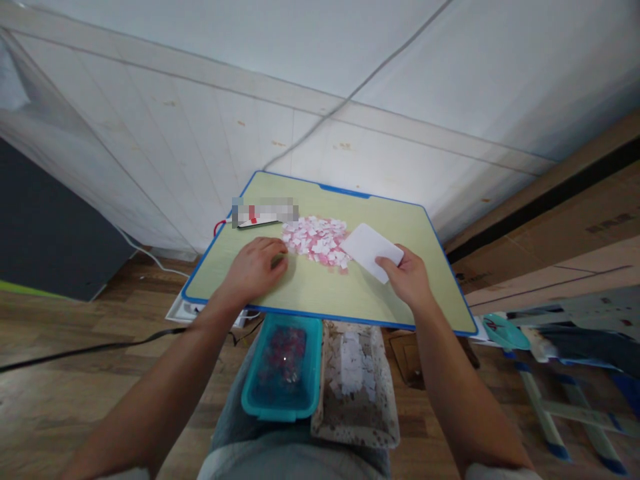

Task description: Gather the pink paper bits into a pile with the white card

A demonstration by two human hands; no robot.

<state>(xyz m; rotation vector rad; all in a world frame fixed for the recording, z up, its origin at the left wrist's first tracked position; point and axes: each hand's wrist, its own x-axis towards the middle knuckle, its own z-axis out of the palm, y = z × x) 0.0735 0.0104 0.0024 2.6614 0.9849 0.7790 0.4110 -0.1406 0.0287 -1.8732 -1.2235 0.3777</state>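
On a pale yellow board with a blue rim [295,308] lies a loose heap of small white and pink pieces [316,239], which look like paper bits. My right hand [407,273] grips a flat white card with rounded corners [371,250], thumb on top. The card's left corner reaches the right side of the heap. At the heap's left edge, my left hand [257,267] rests on the board, fingers bent and thumb apart, with nothing visible in it. Behind that hand is a phone-like device [263,217], partly blurred out, with a red cable.
In my lap sit a teal plastic bin [249,393] with dark red pieces and a speckled, dirty bin [357,433] with white scraps. A white wall stands behind the board. Cardboard boxes [550,233] and a folding step stool [575,413] are at the right.
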